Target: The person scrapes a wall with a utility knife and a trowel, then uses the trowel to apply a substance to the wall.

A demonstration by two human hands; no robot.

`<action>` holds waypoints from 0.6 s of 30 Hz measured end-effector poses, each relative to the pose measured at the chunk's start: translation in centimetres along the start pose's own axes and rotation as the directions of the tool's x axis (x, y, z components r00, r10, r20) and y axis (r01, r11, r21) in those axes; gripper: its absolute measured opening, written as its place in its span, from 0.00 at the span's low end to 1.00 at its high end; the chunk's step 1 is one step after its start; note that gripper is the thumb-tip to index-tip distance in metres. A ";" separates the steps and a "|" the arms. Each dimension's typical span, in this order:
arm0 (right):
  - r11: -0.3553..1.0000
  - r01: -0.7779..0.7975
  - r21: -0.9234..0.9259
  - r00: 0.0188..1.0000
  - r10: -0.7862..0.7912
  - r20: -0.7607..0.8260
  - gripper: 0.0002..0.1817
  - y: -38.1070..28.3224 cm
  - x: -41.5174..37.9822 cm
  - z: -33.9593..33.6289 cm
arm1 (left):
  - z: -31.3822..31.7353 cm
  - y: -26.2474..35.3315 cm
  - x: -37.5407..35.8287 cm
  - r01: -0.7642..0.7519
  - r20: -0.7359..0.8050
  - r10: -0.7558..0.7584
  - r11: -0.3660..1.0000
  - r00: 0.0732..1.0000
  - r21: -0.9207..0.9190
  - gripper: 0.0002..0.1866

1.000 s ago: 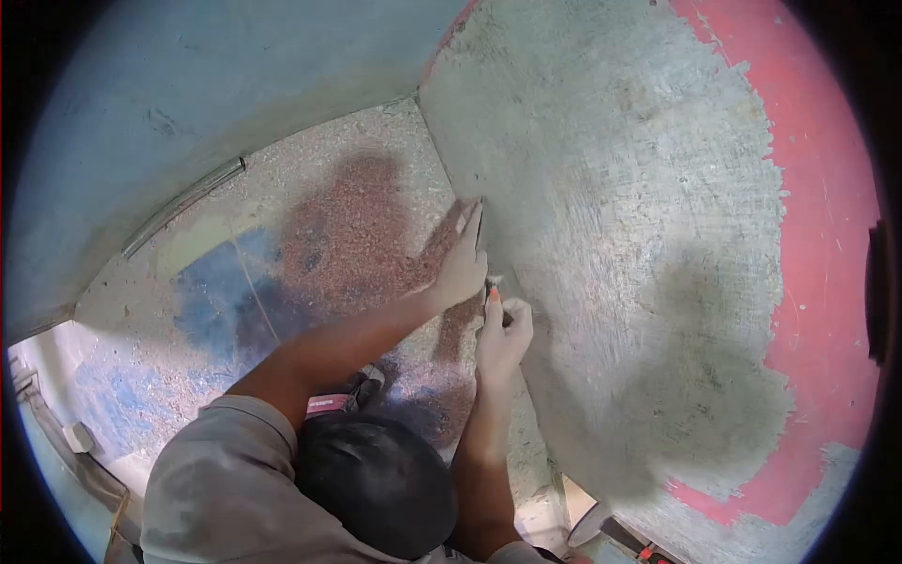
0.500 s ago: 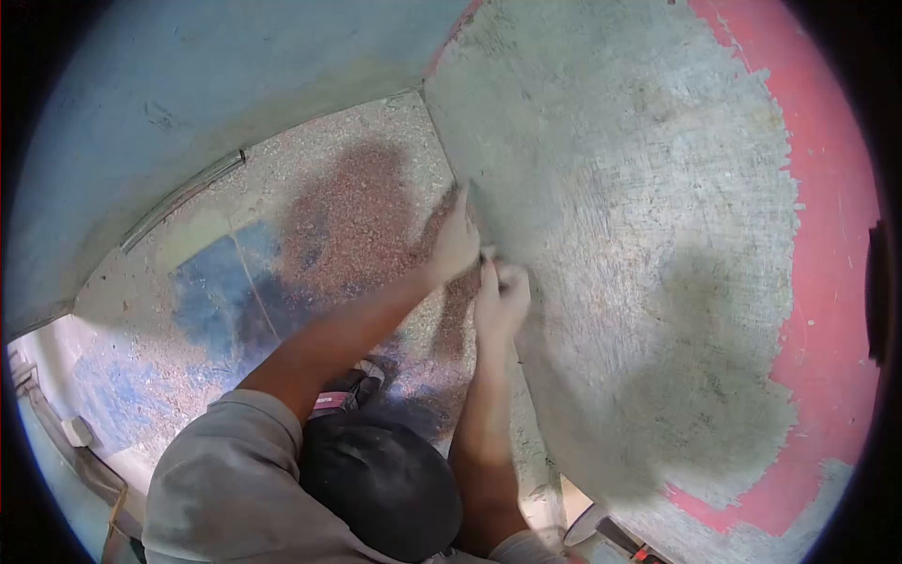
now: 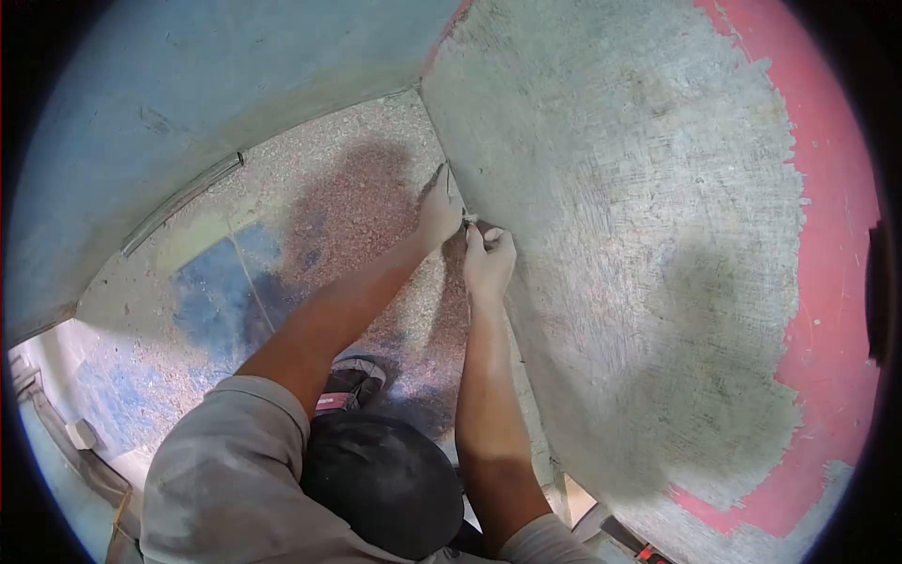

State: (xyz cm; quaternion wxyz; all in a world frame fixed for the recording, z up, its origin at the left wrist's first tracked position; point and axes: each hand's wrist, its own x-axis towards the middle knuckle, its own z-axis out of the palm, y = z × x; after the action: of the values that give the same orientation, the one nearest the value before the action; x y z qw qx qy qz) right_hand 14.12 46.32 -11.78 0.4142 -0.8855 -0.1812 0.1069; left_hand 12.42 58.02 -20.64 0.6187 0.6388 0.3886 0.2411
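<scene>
My left hand [image 3: 439, 209], pale with dust, is low at the seam between the floor [image 3: 310, 150] and the scraped grey-green wall [image 3: 601, 216]. Its fingers look closed and point toward the far corner, but what they grip is hidden. Just behind it, my right hand [image 3: 490, 265] is pinched by the same seam, with bent fingers. A small pale and dark thing [image 3: 470, 219] shows between the two hands, at the right fingertips; it is too small to name.
Pink paint [image 3: 841, 235] borders the scraped patch on the right. A blue wall [image 3: 235, 75] rises at the far left, with a metal strip [image 3: 183, 200] along its base. A dark shoe [image 3: 355, 381] and a rounded black shape [image 3: 385, 484] are below my arms. Blue paint [image 3: 221, 287] stains the speckled floor.
Both hands have shifted a little forward and left along the seam, toward the far corner. They remain close together, and more of the shoe shows.
</scene>
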 end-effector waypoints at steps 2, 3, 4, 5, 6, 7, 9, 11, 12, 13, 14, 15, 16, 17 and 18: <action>0.995 -0.040 0.089 0.999 0.039 0.002 0.15 -0.9 -3.0 -2.3 | 0.0 1.9 -2.3 0.062 0.058 -0.064 0.997 0.996 0.039 0.39; 0.982 -0.037 0.185 0.999 0.042 -0.023 0.15 1.1 -5.0 -3.4 | 0.9 1.7 -4.5 -0.046 0.039 0.041 0.993 0.998 0.110 0.39; 0.960 -0.030 0.277 0.998 0.045 -0.046 0.15 2.4 -5.8 -3.6 | 1.9 1.0 -5.9 -0.149 0.025 0.146 0.972 0.989 0.180 0.39; 0.967 -0.004 0.257 0.998 0.019 -0.053 0.15 2.8 -5.4 -3.2 | 3.4 -1.2 -6.2 -0.273 -0.069 0.305 0.916 0.950 0.294 0.41; 0.973 0.014 0.232 0.998 0.000 -0.063 0.15 3.0 -5.2 -2.8 | 2.9 -0.4 -6.0 -0.197 -0.058 0.216 0.951 0.975 0.239 0.41; 0.977 0.028 0.210 0.997 -0.011 -0.080 0.15 3.1 -5.0 -2.4 | 1.4 1.2 -5.1 -0.119 -0.034 0.128 0.975 0.991 0.188 0.41; 0.996 -0.028 0.086 1.000 0.029 -0.009 0.15 1.0 -2.3 -0.7 | 0.3 0.2 -1.5 0.045 0.008 -0.045 0.995 0.999 0.085 0.40; 0.999 0.041 0.023 0.999 -0.041 -0.020 0.14 1.4 -1.3 -0.4 | 0.3 1.4 -2.1 0.029 0.003 -0.030 0.987 1.000 0.156 0.40; 0.997 0.033 0.069 0.999 -0.030 -0.040 0.15 1.5 -2.6 -1.5 | 0.1 2.3 -2.7 0.021 0.002 -0.022 0.981 1.000 0.194 0.40; 0.993 0.028 0.113 0.998 -0.022 -0.057 0.15 1.4 -4.6 -3.3 | 0.1 3.4 -4.8 0.040 0.089 -0.064 0.966 0.994 0.254 0.42; 0.988 0.024 0.155 0.997 -0.012 -0.076 0.15 1.5 -6.3 -4.5 | 1.2 3.0 -7.0 -0.058 0.050 0.047 0.969 0.998 0.241 0.42; 0.984 -0.013 0.175 0.996 0.029 -0.090 0.15 2.1 -7.4 -4.9 | 2.7 1.8 -9.2 -0.153 0.007 0.156 0.961 0.988 0.231 0.42; 0.980 -0.048 0.193 0.993 0.068 -0.097 0.15 2.9 -8.4 -5.1 | 2.8 1.5 -9.1 -0.160 -0.009 0.166 0.962 0.986 0.222 0.42; 0.974 -0.089 0.208 0.988 0.113 -0.106 0.15 3.9 -9.1 -5.3 | 2.9 1.0 -9.0 -0.168 -0.024 0.177 0.962 0.984 0.213 0.43; 0.989 0.004 0.151 0.994 0.013 -0.112 0.15 4.3 -8.4 -4.5 | 2.9 0.7 -8.8 -0.175 -0.040 0.187 0.963 0.982 0.205 0.43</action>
State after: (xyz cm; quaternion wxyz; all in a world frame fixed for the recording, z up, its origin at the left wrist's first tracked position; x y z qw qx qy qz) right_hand 9.00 37.19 -11.87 0.4892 -0.8568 -0.1468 0.0713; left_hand 9.75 49.29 -18.80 0.5149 0.7233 0.3689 0.2750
